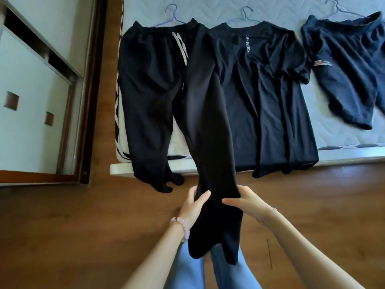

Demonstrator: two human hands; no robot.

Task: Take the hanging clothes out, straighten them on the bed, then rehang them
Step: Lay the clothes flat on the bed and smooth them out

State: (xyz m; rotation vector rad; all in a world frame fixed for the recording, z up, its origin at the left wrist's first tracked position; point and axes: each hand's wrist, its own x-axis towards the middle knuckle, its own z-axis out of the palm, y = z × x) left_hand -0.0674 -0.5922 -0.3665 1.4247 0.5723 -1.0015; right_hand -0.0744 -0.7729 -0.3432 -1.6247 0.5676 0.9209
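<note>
Black track pants (150,94) with white drawstrings lie on the bed (343,142) on a light blue hanger (173,15). One pant leg (210,132) is stretched off the bed edge toward me. My left hand (193,203) grips that leg on its left side and my right hand (245,202) grips its right side, above the floor. A black T-shirt (270,97) on a hanger (248,16) lies in the middle. Dark blue shorts (354,65) on a third hanger (341,9) lie at the right.
A white wardrobe (35,84) with a dark wooden frame stands at the left, its sliding door open. Brown wooden floor (83,236) lies between it and the bed. My legs in blue jeans (225,272) show at the bottom.
</note>
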